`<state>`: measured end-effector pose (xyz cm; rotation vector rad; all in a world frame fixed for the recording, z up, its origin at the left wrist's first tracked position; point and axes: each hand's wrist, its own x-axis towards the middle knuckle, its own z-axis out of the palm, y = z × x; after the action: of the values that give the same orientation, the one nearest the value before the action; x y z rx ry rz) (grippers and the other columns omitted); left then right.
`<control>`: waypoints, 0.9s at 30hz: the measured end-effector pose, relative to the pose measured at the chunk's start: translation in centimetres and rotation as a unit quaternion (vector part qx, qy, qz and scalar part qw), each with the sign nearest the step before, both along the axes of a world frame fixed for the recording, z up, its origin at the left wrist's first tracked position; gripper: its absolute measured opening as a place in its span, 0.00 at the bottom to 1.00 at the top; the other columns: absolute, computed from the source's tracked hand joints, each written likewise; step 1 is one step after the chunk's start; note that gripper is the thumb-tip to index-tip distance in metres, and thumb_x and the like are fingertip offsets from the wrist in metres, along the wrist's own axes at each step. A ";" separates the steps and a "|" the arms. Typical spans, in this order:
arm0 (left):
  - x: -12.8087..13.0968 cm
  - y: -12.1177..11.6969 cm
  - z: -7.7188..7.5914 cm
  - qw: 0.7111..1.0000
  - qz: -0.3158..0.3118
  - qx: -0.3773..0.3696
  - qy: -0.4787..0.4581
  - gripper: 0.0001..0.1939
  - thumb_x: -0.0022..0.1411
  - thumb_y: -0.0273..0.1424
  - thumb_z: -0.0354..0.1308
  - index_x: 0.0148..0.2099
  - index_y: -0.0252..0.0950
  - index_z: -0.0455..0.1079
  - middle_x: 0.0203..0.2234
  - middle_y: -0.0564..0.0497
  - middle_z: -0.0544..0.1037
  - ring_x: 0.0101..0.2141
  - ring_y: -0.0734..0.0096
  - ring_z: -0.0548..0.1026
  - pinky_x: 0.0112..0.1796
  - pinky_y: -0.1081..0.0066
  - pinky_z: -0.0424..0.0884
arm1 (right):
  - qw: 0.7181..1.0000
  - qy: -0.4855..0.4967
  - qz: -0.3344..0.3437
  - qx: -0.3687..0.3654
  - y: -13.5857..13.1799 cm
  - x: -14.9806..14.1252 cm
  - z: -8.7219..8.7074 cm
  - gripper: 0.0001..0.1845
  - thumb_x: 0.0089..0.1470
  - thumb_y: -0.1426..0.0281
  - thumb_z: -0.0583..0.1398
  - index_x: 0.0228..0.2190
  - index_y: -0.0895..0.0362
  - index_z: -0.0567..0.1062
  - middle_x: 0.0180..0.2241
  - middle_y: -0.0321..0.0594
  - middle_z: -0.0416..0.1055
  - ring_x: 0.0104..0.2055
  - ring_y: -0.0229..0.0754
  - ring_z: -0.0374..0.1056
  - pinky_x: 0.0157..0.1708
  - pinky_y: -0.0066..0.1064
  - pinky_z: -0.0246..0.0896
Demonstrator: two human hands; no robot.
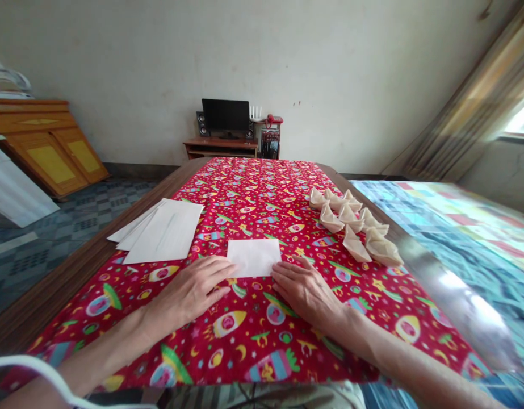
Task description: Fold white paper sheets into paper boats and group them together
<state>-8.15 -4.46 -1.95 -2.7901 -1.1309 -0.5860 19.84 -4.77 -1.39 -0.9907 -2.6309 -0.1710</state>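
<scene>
A small white rectangle of folded paper (254, 257) lies flat on the red patterned cloth (262, 210) right in front of me. My left hand (202, 284) rests at its lower left corner, fingers stretched out and fingertips touching the edge. At the lower right corner lies my right hand (302, 287), its fingers extended flat with the tips on the paper's edge. To the left is a fanned stack of larger white paper sheets (166, 233). Several folded paper boats (349, 218) stand in a group on the right side of the cloth.
A dark wooden table edge (146, 201) shows beside the cloth. Beyond the table are a monitor (226, 115) and speakers on a small desk (221, 145). On the right is a bed with a blue patterned cover (449, 255); a white cable (44, 372) crosses the lower left.
</scene>
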 end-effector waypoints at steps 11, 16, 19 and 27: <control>4.0 2.1 1.1 0.999 0.004 0.014 0.036 0.10 0.64 0.25 0.49 0.46 0.35 0.68 0.39 0.48 0.75 0.43 0.65 0.72 0.45 0.65 0.70 | 0.991 -0.094 0.034 0.085 1.9 -4.1 0.5 0.08 0.59 0.76 0.51 0.32 0.60 0.69 0.28 0.42 0.69 0.33 0.44 0.63 0.34 0.37 0.54; 2.7 2.7 0.9 0.999 0.006 0.047 0.002 0.12 0.63 0.25 0.50 0.47 0.36 0.69 0.43 0.48 0.76 0.46 0.64 0.71 0.47 0.64 0.69 | 0.993 -0.070 0.026 0.096 2.5 -1.9 0.4 0.11 0.61 0.77 0.50 0.32 0.60 0.71 0.30 0.44 0.71 0.35 0.43 0.65 0.34 0.35 0.54; 2.1 3.3 0.5 0.999 -0.013 0.049 -0.013 0.12 0.64 0.26 0.50 0.48 0.36 0.70 0.46 0.48 0.75 0.49 0.66 0.70 0.50 0.64 0.68 | 0.997 -0.032 0.023 0.070 2.7 -0.2 0.0 0.11 0.62 0.75 0.49 0.35 0.59 0.71 0.33 0.45 0.73 0.38 0.42 0.67 0.37 0.33 0.56; 3.1 3.9 1.0 0.999 -0.026 0.030 -0.004 0.22 0.63 0.22 0.48 0.58 0.39 0.63 0.56 0.48 0.68 0.56 0.64 0.63 0.55 0.60 0.64 | 0.985 0.166 0.049 0.009 3.5 0.9 -0.3 0.13 0.62 0.75 0.48 0.39 0.56 0.72 0.45 0.42 0.74 0.49 0.37 0.68 0.49 0.31 0.60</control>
<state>-5.07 -0.56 -0.95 -2.7770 -1.0276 -0.6251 20.78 -1.28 -1.67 -0.8042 -2.3603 -0.0036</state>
